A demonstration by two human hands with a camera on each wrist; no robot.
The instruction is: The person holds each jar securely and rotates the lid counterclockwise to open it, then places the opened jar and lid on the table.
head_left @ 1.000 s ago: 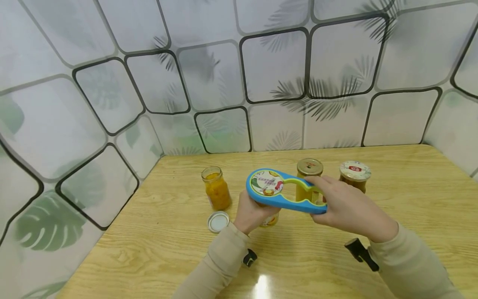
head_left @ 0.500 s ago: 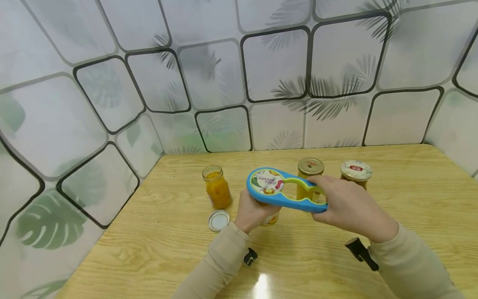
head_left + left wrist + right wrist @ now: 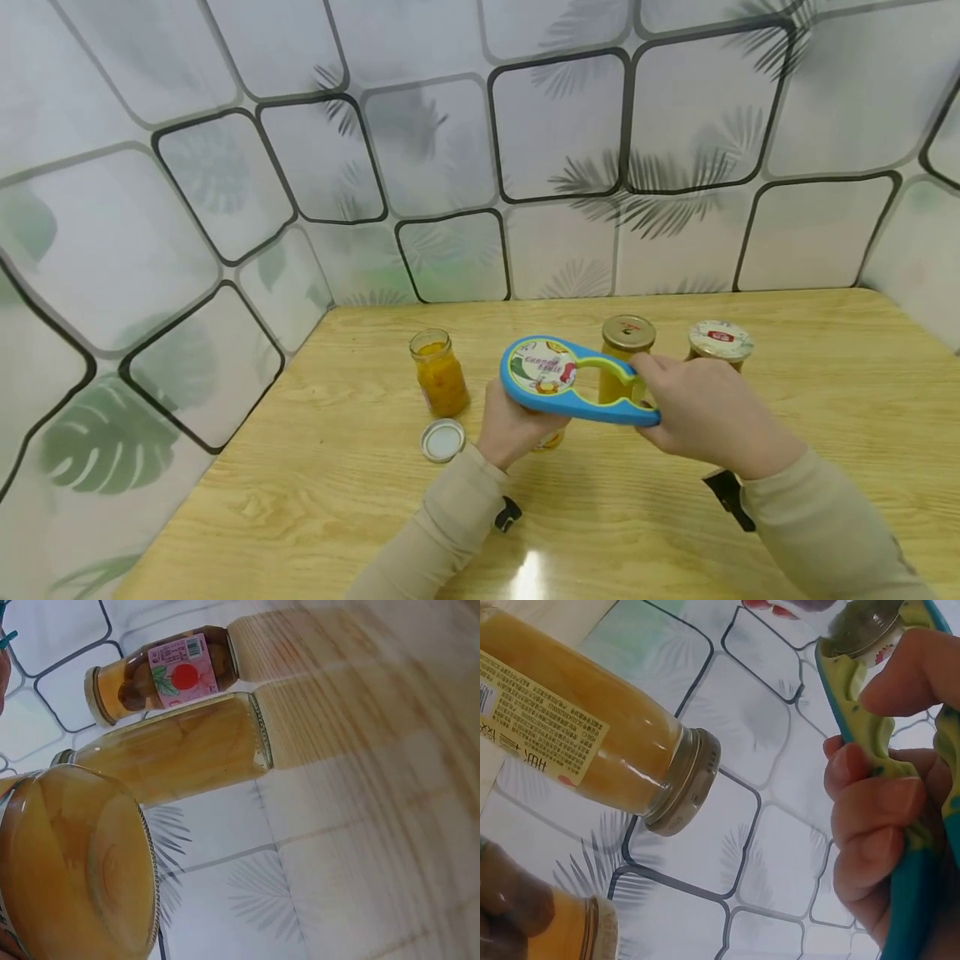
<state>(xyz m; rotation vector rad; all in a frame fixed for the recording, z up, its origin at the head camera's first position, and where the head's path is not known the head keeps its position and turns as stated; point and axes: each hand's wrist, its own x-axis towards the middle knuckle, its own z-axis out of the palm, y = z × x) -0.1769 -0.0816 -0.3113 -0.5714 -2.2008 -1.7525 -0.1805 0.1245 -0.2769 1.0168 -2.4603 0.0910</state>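
My left hand (image 3: 510, 429) grips a glass jar of pale orange fruit (image 3: 82, 862), its base towards the left wrist camera. Over the jar's printed lid (image 3: 542, 367) lies a blue and lime-green jar opener (image 3: 562, 405), its scalloped inner edge around the lid. My right hand (image 3: 708, 417) is curled round the opener's two handles, fingers (image 3: 877, 799) on one side and thumb (image 3: 915, 675) reaching across the gap. Left of the hands stands a lidless jar of orange fruit (image 3: 442, 383), with a loose lid (image 3: 442, 440) lying white side up before it.
Behind the hands stand a tall gold-lidded jar (image 3: 628, 332) of yellow fruit and, to its right, a jar with a patterned lid (image 3: 721, 340) and dark round fruit. The wooden table (image 3: 315, 467) meets a patterned wall covering (image 3: 558, 125) at the back and left.
The whole scene has slid slightly right and up in the head view. Both hands, the opener and the gripped jar keep nearly the same position.
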